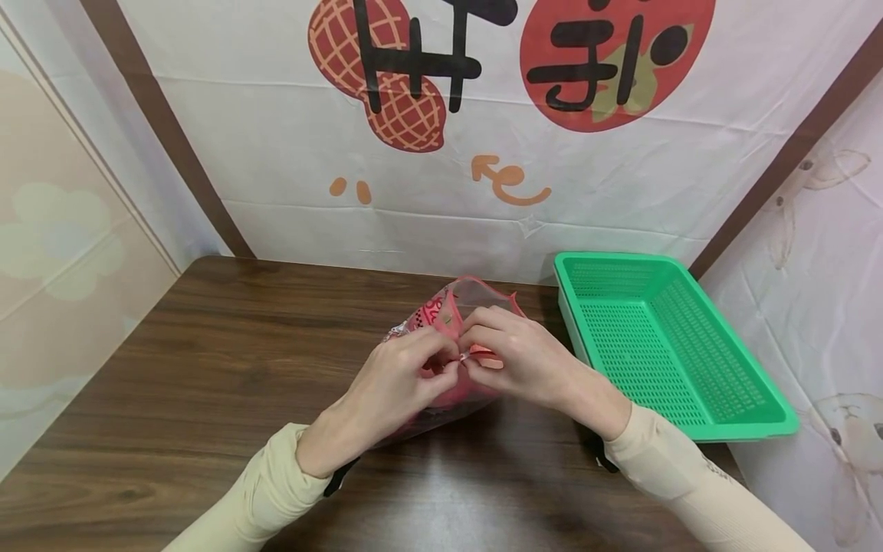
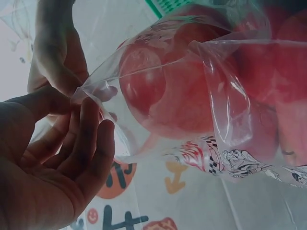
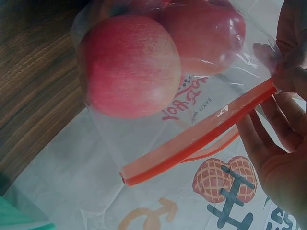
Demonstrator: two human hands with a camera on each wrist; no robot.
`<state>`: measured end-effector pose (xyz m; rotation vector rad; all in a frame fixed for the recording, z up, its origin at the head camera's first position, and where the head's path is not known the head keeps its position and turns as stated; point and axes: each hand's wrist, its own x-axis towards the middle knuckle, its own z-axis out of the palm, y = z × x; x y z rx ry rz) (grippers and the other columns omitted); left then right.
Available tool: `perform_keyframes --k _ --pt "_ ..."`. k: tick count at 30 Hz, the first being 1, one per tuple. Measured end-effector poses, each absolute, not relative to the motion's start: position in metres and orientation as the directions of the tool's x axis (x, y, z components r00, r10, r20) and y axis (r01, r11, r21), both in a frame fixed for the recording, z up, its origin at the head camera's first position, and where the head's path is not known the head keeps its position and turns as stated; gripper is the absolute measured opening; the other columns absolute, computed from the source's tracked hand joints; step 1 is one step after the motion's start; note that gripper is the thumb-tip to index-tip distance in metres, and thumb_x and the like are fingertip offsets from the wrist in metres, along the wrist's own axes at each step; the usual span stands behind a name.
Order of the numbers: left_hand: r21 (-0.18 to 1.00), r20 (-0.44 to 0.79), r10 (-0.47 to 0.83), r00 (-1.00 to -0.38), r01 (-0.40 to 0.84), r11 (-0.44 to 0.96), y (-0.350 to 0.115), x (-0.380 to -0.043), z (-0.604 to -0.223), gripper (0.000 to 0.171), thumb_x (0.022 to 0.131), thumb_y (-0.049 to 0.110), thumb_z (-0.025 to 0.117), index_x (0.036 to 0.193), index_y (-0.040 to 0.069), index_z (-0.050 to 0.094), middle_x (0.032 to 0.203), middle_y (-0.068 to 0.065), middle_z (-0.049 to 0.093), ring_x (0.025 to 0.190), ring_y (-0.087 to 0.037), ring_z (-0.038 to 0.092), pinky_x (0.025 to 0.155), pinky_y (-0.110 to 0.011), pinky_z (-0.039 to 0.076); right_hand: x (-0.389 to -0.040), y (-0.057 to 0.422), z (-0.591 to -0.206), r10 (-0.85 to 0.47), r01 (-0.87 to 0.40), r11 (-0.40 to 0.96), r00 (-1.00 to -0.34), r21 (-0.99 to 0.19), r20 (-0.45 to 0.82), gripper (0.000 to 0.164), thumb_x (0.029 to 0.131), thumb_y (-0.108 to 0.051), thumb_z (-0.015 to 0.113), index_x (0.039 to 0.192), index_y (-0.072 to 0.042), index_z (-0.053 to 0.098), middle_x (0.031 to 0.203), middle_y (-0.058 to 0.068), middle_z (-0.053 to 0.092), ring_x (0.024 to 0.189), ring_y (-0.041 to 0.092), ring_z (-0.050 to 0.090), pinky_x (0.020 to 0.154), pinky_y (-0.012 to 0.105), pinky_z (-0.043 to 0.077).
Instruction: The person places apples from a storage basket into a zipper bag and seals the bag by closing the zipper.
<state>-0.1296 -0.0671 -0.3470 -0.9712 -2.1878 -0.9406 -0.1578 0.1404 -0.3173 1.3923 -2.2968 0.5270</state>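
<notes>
A clear plastic bag (image 1: 448, 395) with a red slider-style zip strip (image 3: 192, 139) stands on the table between both hands. Several red apples (image 3: 132, 67) show through its film, and red lettering is printed on one side. My left hand (image 1: 389, 379) pinches the bag's top edge between thumb and fingers. Right beside it, my right hand (image 1: 527, 360) pinches the same edge, the fingertips of both hands nearly meeting. In the right wrist view the strip runs away from the right hand's fingers (image 3: 268, 134). Part of the bag's mouth is hidden behind the hands.
A green plastic basket (image 1: 748, 368) with a perforated floor stands to the right of the bag. The dark wooden table (image 1: 228, 368) meets a white printed cloth (image 1: 414, 238) at the back. More printed cloth hangs at both sides.
</notes>
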Motion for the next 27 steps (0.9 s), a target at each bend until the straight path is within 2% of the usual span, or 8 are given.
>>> perform_keyframes --k 7,9,14,19,23,27 --pt "0.336 0.730 0.385 -0.565 0.787 0.517 -0.067 -0.129 -0.345 0.015 0.075 0.003 0.068 0.079 0.016 0.062 0.073 0.009 0.060 0.062 -0.004 0.057 0.056 -0.014 0.045 -0.157 0.139 -0.315 -0.741 -0.896 0.441 -0.398 -0.054 0.541 0.014 0.077 -0.011 0.073 0.089 -0.018 0.069 0.101 -0.007 0.063 0.097 0.008 0.058 0.067 0.021 0.051" --pt "0.318 0.744 0.382 -0.548 0.793 0.519 -0.067 -0.129 -0.344 0.015 0.074 0.003 0.067 0.078 0.017 0.062 0.072 0.010 0.059 0.060 -0.004 0.056 0.054 -0.015 0.044 -0.157 0.138 -0.315 -0.741 -0.900 0.434 -0.384 -0.043 0.551 0.013 0.077 -0.011 0.072 0.088 -0.018 0.069 0.100 -0.007 0.064 0.098 0.009 0.057 0.071 0.021 0.051" --pt "0.268 0.793 0.380 -0.476 0.833 0.484 -0.067 -0.128 -0.341 0.016 0.071 0.000 0.065 0.075 0.015 0.060 0.068 0.008 0.057 0.058 -0.004 0.051 0.051 -0.013 0.039 -0.157 0.136 -0.312 -0.746 -0.918 0.395 -0.341 -0.032 0.572 0.011 0.079 -0.009 0.068 0.088 -0.017 0.069 0.096 -0.007 0.065 0.102 0.013 0.058 0.089 0.026 0.049" --pt "0.237 0.822 0.378 -0.427 0.859 0.454 -0.069 -0.129 -0.337 0.016 0.070 -0.001 0.064 0.074 0.014 0.059 0.065 0.007 0.054 0.059 -0.001 0.047 0.051 -0.012 0.037 -0.155 0.135 -0.308 -0.741 -0.917 0.398 -0.332 -0.016 0.583 0.010 0.079 -0.010 0.068 0.086 -0.017 0.066 0.086 -0.008 0.064 0.088 0.011 0.057 0.087 0.028 0.046" --pt "0.235 0.827 0.377 -0.416 0.867 0.440 -0.070 -0.128 -0.335 0.016 0.069 -0.001 0.063 0.073 0.013 0.058 0.066 0.006 0.053 0.060 -0.001 0.046 0.051 -0.013 0.037 -0.153 0.135 -0.306 -0.739 -0.915 0.402 -0.336 -0.017 0.584 0.010 0.079 -0.010 0.068 0.086 -0.017 0.066 0.079 -0.007 0.062 0.077 0.009 0.054 0.085 0.028 0.047" --pt "0.242 0.829 0.379 -0.412 0.874 0.422 -0.072 -0.128 -0.332 0.016 0.069 -0.002 0.062 0.073 0.013 0.057 0.066 0.005 0.053 0.060 -0.001 0.046 0.052 -0.012 0.036 -0.153 0.134 -0.305 -0.739 -0.923 0.385 -0.311 -0.004 0.597 0.012 0.078 -0.010 0.070 0.087 -0.016 0.068 0.080 -0.007 0.061 0.075 0.009 0.053 0.079 0.026 0.047"
